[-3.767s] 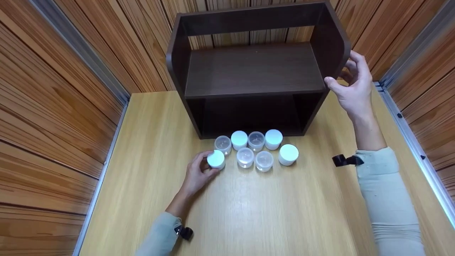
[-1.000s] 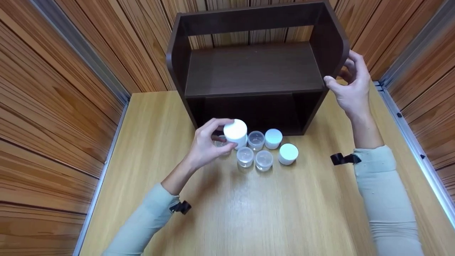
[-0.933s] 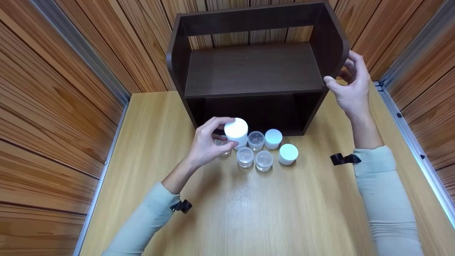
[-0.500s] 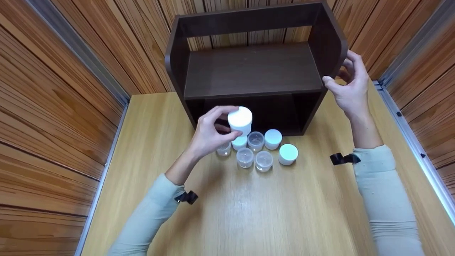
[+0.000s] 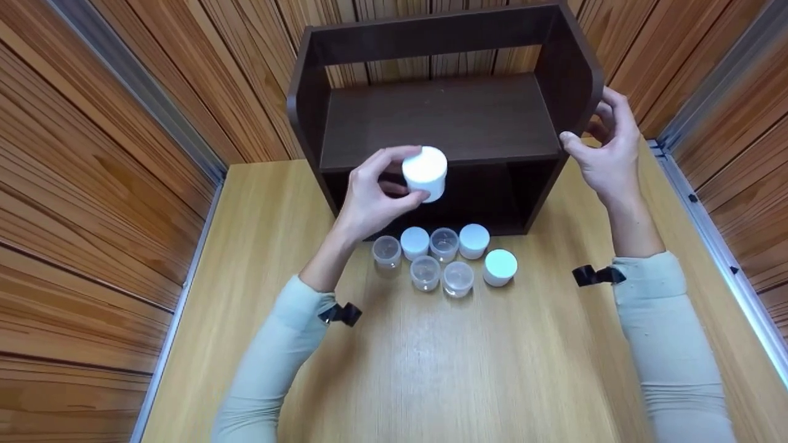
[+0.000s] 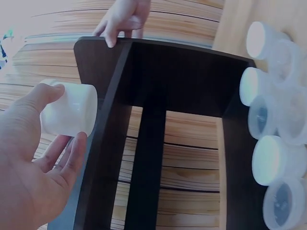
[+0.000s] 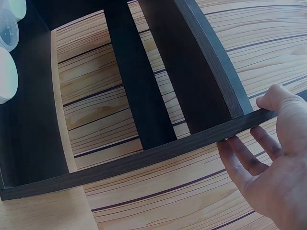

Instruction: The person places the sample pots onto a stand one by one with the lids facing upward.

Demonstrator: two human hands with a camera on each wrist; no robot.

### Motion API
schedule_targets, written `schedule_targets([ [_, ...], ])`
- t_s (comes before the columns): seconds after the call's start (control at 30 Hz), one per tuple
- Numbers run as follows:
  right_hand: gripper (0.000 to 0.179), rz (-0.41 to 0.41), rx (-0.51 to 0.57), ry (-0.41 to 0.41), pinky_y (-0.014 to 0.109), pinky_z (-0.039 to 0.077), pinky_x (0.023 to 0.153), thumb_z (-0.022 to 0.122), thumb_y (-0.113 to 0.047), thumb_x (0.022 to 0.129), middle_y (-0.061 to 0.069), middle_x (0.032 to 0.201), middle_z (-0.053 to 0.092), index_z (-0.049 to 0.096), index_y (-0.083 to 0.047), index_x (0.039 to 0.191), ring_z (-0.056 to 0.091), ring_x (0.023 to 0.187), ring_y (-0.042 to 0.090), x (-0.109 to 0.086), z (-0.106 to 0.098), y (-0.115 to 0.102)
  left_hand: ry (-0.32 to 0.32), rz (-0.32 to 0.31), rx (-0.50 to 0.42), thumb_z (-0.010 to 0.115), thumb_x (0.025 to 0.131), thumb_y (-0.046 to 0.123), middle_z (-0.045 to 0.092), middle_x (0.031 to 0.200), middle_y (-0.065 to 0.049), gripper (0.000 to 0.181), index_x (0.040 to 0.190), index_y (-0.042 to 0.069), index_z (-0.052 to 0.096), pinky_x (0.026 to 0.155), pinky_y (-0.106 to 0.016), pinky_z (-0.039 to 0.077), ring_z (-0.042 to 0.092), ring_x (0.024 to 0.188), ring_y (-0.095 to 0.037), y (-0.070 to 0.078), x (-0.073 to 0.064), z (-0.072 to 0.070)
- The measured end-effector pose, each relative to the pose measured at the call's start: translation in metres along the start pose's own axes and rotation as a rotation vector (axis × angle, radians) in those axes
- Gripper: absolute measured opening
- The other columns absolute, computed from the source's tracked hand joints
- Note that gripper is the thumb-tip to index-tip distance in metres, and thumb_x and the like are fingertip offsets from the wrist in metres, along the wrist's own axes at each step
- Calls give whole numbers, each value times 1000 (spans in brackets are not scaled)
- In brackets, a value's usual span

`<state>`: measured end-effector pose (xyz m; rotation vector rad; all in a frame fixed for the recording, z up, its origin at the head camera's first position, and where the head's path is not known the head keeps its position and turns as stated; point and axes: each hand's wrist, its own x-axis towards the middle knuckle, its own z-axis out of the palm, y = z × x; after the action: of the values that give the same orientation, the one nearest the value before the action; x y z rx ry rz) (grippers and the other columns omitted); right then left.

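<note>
My left hand holds a white lidded jar upright between thumb and fingers, in the air in front of the middle board of a dark brown shelf unit. The left wrist view shows the thumb on one side of the jar and the fingertips on the other. My right hand grips the unit's right side panel. In the right wrist view, its thumb and fingers lie on opposite sides of that panel's edge.
At the unit's foot stand three more white jars, one of them a white jar at the right, and several clear cups such as a clear cup. Wood-slat walls enclose the light wooden table.
The left hand took hold of the white jar at the left of the group, lifted it over the other jars and raised it to the middle board's height. The right hand stays at the side panel.
</note>
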<state>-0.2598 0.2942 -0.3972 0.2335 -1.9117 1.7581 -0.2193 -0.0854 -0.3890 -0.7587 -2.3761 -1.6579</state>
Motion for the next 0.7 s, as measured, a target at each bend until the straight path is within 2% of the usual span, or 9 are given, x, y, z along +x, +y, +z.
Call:
schedule_targets([
  [0.27, 63, -12, -14, 0, 27, 54, 100, 76, 10, 93, -1, 125, 77, 68, -16, 149, 67, 109, 19, -1, 0, 1, 19, 12, -19, 93, 91, 8, 72, 144, -15, 62, 148, 6, 70, 93, -32, 70, 73, 128, -25, 8, 21, 9],
  [0.47, 62, -26, -5, -4, 28, 54, 100, 75, 11, 93, -1, 125, 77, 68, -16, 149, 67, 109, 19, 0, 1, 1, 44, 21, -39, 93, 91, 8, 71, 143, -16, 63, 149, 5, 69, 91, -31, 70, 78, 122, -27, 10, 38, 15],
  [0.7, 63, -11, 11, -4, 28, 54, 99, 74, 12, 93, 1, 126, 77, 68, -16, 149, 67, 109, 19, 1, 2, 2, 85, -1, -43, 93, 91, 9, 74, 142, -15, 62, 149, 7, 69, 90, -30, 70, 80, 113, -25, 12, 58, 23],
])
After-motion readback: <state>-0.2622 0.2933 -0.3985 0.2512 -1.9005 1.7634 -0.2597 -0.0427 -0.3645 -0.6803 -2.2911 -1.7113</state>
